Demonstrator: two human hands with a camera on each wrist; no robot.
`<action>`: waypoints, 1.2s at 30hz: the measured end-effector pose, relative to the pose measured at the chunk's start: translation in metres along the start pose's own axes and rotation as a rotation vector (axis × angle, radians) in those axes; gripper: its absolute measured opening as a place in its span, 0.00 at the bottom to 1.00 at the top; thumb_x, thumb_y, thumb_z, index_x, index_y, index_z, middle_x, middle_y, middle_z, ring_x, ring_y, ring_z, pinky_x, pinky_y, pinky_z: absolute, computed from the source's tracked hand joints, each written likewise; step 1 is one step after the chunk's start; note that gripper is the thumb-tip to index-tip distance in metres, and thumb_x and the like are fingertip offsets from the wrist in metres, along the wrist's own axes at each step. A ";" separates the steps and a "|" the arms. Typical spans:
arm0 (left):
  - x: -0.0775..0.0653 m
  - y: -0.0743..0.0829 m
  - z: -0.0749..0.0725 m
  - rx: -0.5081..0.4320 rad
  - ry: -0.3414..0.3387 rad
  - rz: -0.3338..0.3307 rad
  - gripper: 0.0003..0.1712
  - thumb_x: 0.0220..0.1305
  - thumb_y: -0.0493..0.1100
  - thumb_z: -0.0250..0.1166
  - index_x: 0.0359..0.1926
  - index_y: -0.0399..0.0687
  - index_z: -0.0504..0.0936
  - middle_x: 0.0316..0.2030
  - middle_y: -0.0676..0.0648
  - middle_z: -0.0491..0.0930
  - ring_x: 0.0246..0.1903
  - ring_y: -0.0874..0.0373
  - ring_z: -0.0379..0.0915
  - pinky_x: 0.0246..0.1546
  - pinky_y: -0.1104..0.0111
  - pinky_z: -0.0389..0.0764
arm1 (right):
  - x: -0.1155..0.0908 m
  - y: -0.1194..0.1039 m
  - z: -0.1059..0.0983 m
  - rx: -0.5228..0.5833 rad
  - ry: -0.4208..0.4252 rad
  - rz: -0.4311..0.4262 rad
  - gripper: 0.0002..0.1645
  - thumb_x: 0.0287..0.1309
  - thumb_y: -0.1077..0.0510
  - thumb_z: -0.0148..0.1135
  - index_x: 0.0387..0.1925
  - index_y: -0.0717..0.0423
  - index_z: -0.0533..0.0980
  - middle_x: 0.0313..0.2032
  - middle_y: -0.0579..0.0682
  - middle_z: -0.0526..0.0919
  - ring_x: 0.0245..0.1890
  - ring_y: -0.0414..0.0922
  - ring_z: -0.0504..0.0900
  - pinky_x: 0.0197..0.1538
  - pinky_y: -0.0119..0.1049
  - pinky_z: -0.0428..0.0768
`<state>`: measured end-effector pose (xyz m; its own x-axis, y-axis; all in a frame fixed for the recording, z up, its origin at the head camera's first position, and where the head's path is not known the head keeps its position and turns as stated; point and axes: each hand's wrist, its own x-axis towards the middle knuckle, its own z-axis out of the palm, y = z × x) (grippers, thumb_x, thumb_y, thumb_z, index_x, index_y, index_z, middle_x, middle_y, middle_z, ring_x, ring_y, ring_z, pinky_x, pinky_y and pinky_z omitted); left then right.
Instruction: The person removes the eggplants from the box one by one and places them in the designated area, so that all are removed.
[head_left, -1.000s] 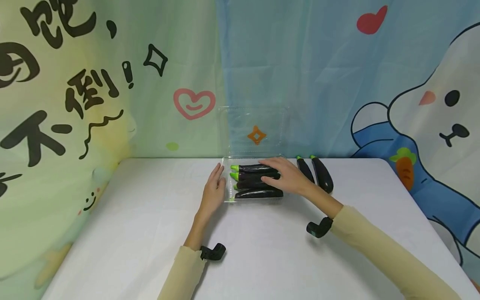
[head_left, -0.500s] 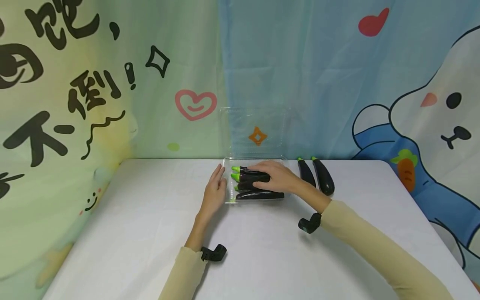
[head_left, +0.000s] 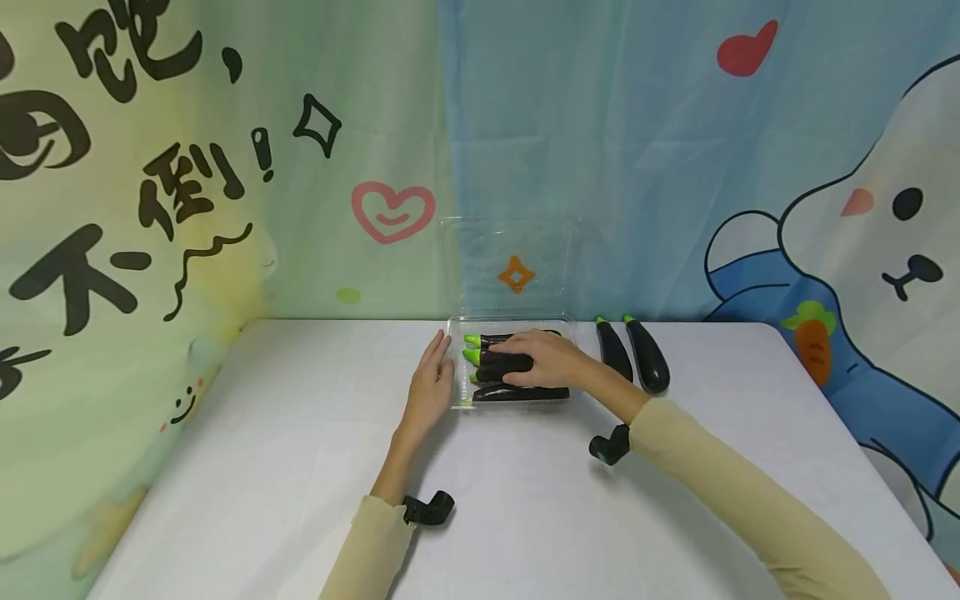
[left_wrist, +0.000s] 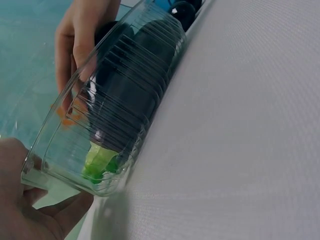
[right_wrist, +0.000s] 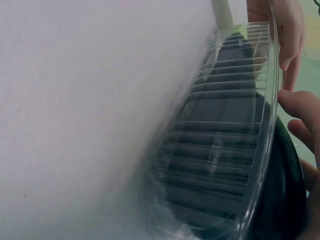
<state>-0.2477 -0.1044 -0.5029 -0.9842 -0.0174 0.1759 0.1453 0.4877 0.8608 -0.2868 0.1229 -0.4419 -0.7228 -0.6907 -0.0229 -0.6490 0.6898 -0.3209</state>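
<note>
Several dark, glossy eggplants with green stems lie side by side in a clear plastic box (head_left: 459,397) at the back of the table. Over them my right hand (head_left: 551,358) reaches in from the right, thumb and fingers on either side of an upper eggplant (head_left: 512,363). My left hand (head_left: 429,382) holds the box's left end, its thumb at the rim; in the left wrist view its fingers (left_wrist: 72,212) touch the outside of the corner. The right wrist view shows ribbed plastic over an eggplant (right_wrist: 225,107). The eggplants' right ends are partly hidden by my right hand.
Behind the box its transparent lid (head_left: 480,220) stands raised against the printed curtain (head_left: 637,167). Two more eggplants, a nearer one (head_left: 647,357) and a thinner one (head_left: 614,348), lie right of the box on the white tabletop (head_left: 300,433).
My right hand has slid left and slightly toward me along the eggplants. The left hand stays at the box's left end.
</note>
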 end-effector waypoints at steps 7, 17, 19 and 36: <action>-0.001 0.001 -0.001 0.008 0.000 -0.001 0.27 0.74 0.42 0.45 0.71 0.42 0.64 0.74 0.49 0.57 0.74 0.51 0.52 0.74 0.54 0.57 | 0.002 0.000 0.001 -0.004 0.009 -0.029 0.33 0.60 0.43 0.63 0.65 0.43 0.71 0.60 0.52 0.78 0.59 0.55 0.77 0.59 0.56 0.77; -0.002 0.000 -0.001 -0.001 -0.001 0.011 0.27 0.73 0.41 0.46 0.71 0.41 0.63 0.74 0.48 0.57 0.74 0.50 0.52 0.73 0.53 0.58 | -0.001 -0.001 0.003 -0.041 -0.020 -0.031 0.30 0.61 0.46 0.62 0.65 0.43 0.72 0.63 0.51 0.77 0.62 0.54 0.74 0.61 0.55 0.75; -0.002 0.001 -0.001 -0.003 -0.004 0.007 0.27 0.74 0.41 0.45 0.71 0.42 0.63 0.74 0.48 0.57 0.74 0.51 0.52 0.73 0.53 0.58 | -0.001 0.000 0.003 -0.037 -0.015 -0.036 0.29 0.62 0.47 0.62 0.65 0.43 0.72 0.63 0.51 0.77 0.62 0.54 0.75 0.61 0.54 0.76; -0.002 0.004 -0.002 -0.011 -0.003 -0.006 0.27 0.74 0.41 0.45 0.71 0.42 0.63 0.74 0.48 0.57 0.74 0.52 0.51 0.74 0.55 0.56 | -0.016 0.008 -0.016 0.086 0.091 -0.034 0.29 0.61 0.48 0.63 0.64 0.46 0.73 0.62 0.50 0.78 0.57 0.51 0.80 0.51 0.47 0.82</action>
<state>-0.2454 -0.1046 -0.4991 -0.9854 -0.0177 0.1695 0.1406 0.4776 0.8673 -0.2841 0.1432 -0.4291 -0.7215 -0.6884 0.0739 -0.6538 0.6423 -0.4001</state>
